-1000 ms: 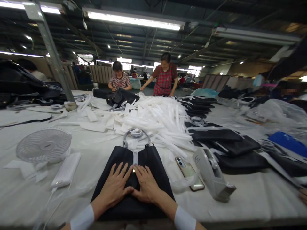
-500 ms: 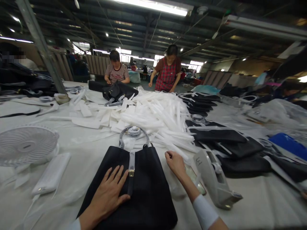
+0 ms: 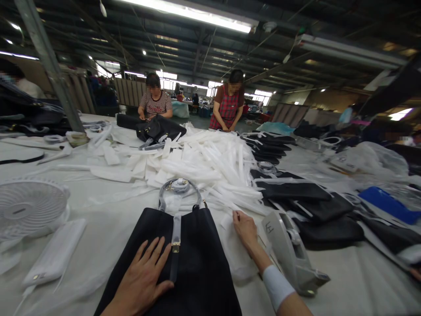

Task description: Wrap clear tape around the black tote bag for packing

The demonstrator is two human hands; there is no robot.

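A black handbag (image 3: 194, 259) lies flat on the white table in front of me, its wrapped handle (image 3: 179, 188) pointing away. My left hand (image 3: 144, 281) rests flat on the bag with fingers spread, beside the strap with the gold buckle (image 3: 175, 247). My right hand (image 3: 245, 228) is off the bag to its right, fingers curled onto a piece of white wrapping (image 3: 235, 250) lying on the table. A grey tape dispenser (image 3: 289, 250) stands just right of that hand.
A heap of white paper strips (image 3: 210, 162) fills the middle of the table. Finished black bags (image 3: 305, 202) lie stacked at right. A small fan (image 3: 26, 206) and a white power bank (image 3: 54, 259) sit at left. Two people work at the far side.
My right hand left the bag's strap and moved right, onto the white wrapping beside the bag. My left hand stayed flat on the bag. The view shifted slightly.
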